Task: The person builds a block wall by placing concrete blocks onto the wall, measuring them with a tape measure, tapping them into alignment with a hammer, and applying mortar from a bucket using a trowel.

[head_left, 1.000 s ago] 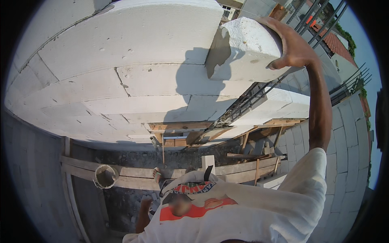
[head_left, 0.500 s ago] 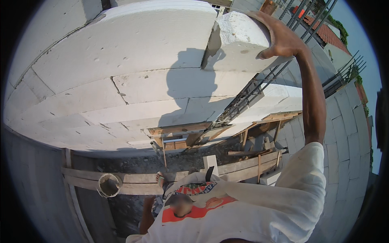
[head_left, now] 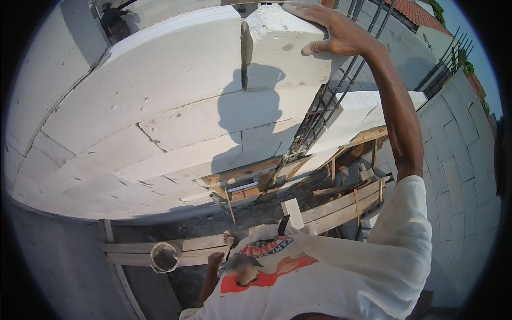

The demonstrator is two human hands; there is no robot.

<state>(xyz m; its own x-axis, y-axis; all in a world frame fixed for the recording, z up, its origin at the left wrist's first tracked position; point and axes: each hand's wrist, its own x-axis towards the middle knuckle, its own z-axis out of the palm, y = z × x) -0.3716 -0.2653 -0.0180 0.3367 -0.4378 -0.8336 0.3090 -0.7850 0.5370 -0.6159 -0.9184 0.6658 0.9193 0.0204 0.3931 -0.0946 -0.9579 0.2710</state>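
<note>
A short white lightweight concrete block (head_left: 285, 56) sits on the top course at the wall's right end. My right hand (head_left: 333, 34) grips it, thumb on the near face and fingers over its upper right edge. To its left stands a longer white block (head_left: 160, 64), with a narrow dark joint between the two. Low beside my body, my left hand (head_left: 214, 262) is closed; anything in it is too small to make out. A mortar-smeared bucket (head_left: 165, 257) stands on the planks to the left of that hand.
Steel rebar (head_left: 314, 120) rises just right of the wall's end. Below run scaffold planks (head_left: 200, 250), where a loose pale block (head_left: 293, 213) stands. A wooden-framed opening (head_left: 242, 178) is low in the wall. Another person (head_left: 114, 22) works at the far upper left.
The view has shifted, bringing the other person into sight. The joint beside the short block looks narrower, with my right hand still on it. My left hand has risen into clearer view.
</note>
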